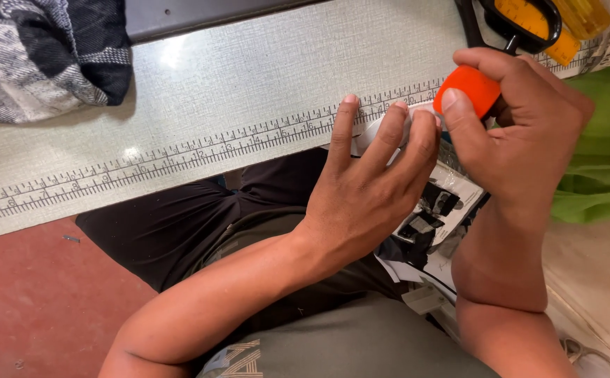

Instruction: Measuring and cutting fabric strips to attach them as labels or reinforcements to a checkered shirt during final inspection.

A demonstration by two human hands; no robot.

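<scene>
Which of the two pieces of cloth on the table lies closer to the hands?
The green cloth, right beside the right hand. The black-and-white patterned cloth lies away at the table's far left corner.

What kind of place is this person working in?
Most likely a tailoring or sewing workshop. The work table has a measuring scale printed along its edge, black-handled scissors lie beside a yellow ruler, and green fabric and a patterned cloth lie nearby.
</scene>
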